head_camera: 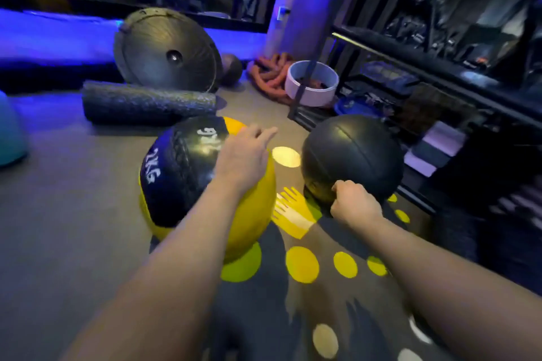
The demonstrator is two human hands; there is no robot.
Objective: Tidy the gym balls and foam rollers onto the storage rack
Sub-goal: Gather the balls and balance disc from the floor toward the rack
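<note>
Head view, looking down at the gym floor: a yellow-and-black medicine ball (205, 182) (marked "7KG" in white) sits on the floor in the middle. The left hand (243, 155) rests on its top right side, palm down, with the fingers loose and reaching past the edge, not curled round anything.

Just right of that ball, across a narrow gap, lies a black ball (352, 149). The right hand (355, 205) is pressed to its near lower side with the fingers curled into a fist. I cannot tell whether they hold a part of the ball or only push against it.

Behind the yellow-and-black ball, close to it, a dark foam roller (146, 105) lies on its side on the floor. Beyond the roller a large black disc-shaped trainer (167, 50) leans tilted, with a small dark ball (231, 67) beside its right edge. Further back and right of the yellow-and-black ball are a coil of orange rope (269, 73) and a white ring (311, 85).

The storage rack (440, 67), dark and blurred, runs along the right, past the black ball. Far left of the yellow-and-black ball, the edge of a teal ball (11, 132) shows. On the near side, yellow dots (302, 264) mark the floor.
</note>
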